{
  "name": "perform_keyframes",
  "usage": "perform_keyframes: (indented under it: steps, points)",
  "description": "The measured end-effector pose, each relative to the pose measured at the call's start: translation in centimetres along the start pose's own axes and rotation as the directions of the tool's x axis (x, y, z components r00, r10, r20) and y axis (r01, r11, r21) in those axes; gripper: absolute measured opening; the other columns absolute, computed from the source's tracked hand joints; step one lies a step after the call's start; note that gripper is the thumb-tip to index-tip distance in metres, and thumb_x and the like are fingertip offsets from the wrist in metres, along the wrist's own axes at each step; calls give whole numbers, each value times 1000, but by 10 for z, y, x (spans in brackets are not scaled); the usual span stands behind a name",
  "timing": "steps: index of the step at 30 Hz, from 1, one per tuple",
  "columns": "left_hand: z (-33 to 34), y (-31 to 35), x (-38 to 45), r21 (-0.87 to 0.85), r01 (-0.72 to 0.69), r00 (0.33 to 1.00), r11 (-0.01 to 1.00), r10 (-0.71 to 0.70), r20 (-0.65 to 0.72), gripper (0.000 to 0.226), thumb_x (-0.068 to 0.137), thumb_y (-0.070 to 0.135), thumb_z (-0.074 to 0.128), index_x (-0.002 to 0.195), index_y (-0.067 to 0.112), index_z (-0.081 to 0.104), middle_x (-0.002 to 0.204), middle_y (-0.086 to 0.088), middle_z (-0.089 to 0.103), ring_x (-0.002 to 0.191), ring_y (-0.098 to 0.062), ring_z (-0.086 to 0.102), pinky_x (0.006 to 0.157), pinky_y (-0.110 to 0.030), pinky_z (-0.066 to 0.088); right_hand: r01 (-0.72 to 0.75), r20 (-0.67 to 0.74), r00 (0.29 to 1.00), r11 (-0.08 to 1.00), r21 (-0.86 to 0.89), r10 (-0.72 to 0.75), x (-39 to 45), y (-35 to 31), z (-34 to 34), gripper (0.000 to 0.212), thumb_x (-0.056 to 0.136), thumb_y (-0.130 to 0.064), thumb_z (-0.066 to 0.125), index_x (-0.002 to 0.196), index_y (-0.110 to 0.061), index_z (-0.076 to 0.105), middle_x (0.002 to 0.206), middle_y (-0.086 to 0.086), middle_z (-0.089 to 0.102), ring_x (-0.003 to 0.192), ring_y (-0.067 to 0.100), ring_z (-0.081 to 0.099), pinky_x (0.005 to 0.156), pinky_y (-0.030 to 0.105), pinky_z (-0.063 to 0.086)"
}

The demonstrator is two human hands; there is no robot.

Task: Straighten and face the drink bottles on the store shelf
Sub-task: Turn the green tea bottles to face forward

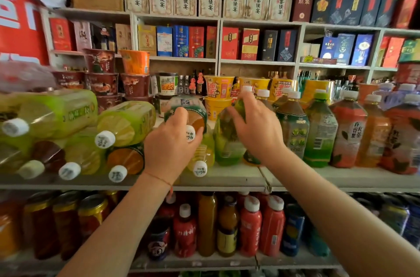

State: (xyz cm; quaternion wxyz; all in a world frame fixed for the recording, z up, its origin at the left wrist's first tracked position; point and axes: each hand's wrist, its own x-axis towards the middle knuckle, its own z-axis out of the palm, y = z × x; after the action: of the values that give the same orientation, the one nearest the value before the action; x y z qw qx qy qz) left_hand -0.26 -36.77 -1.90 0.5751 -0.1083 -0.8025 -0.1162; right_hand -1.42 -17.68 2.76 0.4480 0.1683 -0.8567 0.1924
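My left hand [169, 142] grips an orange-drink bottle [191, 111] that lies on its side, white cap towards me, at the middle of the drinks shelf [227, 178]. My right hand [254, 126] holds the upper part of an upright green tea bottle [227, 140] just right of it. Below the left hand lies a yellow bottle [202, 158], cap forward. Several green and yellow bottles [122, 126] lie stacked on their sides at the left. Upright green, red and orange tea bottles [322, 131] stand in a row at the right.
Instant-noodle cups [218, 88] and jars stand behind the bottles. Boxed liquor fills the upper shelves [195, 41]. The lower shelf holds red, orange and blue drink bottles [250, 229] and jars with gold lids [91, 215]. A red banner hangs at the far left.
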Motion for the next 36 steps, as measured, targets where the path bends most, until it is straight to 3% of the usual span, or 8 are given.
perform_keyframes:
  steps: [9,14,17,23,29,32,34,36]
  points:
    - [7,-8,6,-13,-77,997,997,77,17,42,82,44,78,83,12,52,55,3,46,38,-17,40,37,-21,28,-101,200,971,984,-150,130,56,6,28,33,107,-38,35,122,-12,49,113,11,62,97,31,63,64,36,41]
    - [15,-10,13,-54,-56,998,997,56,12,42,80,38,82,82,12,50,55,4,46,38,-17,41,36,-20,25,-26,249,966,982,-186,73,62,8,30,31,108,-35,36,127,-14,50,115,13,57,104,33,60,71,42,51]
    - [15,-10,23,-89,-5,1000,996,6,8,40,80,36,82,83,13,49,57,9,41,40,-12,35,38,-13,15,108,228,974,913,-393,-17,64,8,18,34,104,-35,42,136,-23,45,128,16,48,120,36,49,93,49,49]
    - [13,-12,45,-157,83,997,984,-83,10,34,86,37,72,85,19,44,59,11,46,41,-14,45,38,-19,21,421,375,843,907,-14,-385,44,-25,34,85,80,-37,73,150,-32,26,148,2,35,132,26,37,104,48,43]
    - [5,-22,44,-190,118,993,975,-116,23,28,89,33,69,87,18,45,60,13,47,47,-3,46,39,-14,29,291,171,945,955,-56,-278,46,-39,85,71,86,-37,68,146,-19,34,141,4,48,122,33,50,83,47,55]
    - [3,-31,45,-412,158,986,897,-162,25,23,94,30,64,98,15,47,68,6,53,51,-11,50,44,-18,37,257,203,949,965,-56,-241,59,-46,86,72,85,-42,69,144,-21,33,137,1,49,121,33,49,74,41,55]
    - [6,-36,42,-537,233,973,811,-199,120,26,97,30,60,112,17,44,79,2,58,62,-13,56,52,-25,46,145,265,954,989,6,-142,74,-48,86,76,80,-45,74,141,-24,34,136,0,49,125,34,47,80,46,56]
    - [13,-46,37,-433,321,926,842,-185,328,28,96,33,60,116,19,46,90,3,61,76,-12,61,66,-31,53,-17,331,943,997,73,-8,94,-49,89,85,71,-42,82,140,-25,36,135,0,50,126,35,48,88,50,54]
